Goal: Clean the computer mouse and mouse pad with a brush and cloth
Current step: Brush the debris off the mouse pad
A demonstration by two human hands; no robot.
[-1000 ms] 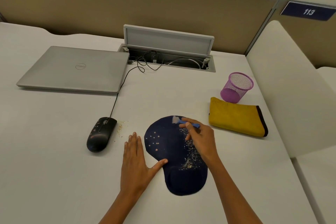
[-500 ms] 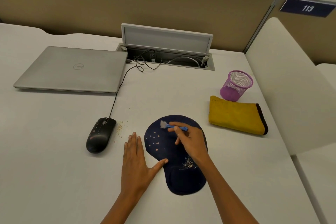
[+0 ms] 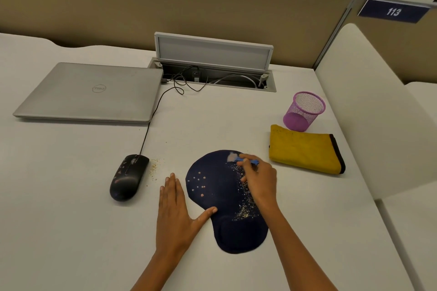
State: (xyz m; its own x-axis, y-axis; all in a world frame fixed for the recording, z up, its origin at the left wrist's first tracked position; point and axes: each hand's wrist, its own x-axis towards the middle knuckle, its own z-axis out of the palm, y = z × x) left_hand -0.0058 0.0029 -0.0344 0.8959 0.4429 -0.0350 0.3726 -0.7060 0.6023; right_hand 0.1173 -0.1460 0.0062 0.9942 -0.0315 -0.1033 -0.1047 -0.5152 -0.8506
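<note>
— Looking at the dark blue fabric mouse pad (image 3: 212, 198), where is the small blue-handled brush (image 3: 246, 161) now?

— Back at the pad's far edge; half a second ago its bristles were further left. The right hand (image 3: 259, 181) pinches the handle, fingers curled round it.

— And the left hand (image 3: 175, 210)?

— Unmoved: flat on the white worktop (image 3: 71, 231), fingers straight, thumb touching the pad's left edge.

— Crumbs?

— A pale streak shows again beside the right hand; pink specks lie on the pad's left half.

— The rest?

— The black corded mouse (image 3: 127, 177) lies left of the pad, the folded yellow cloth (image 3: 305, 151) near the worktop's right edge.
</note>
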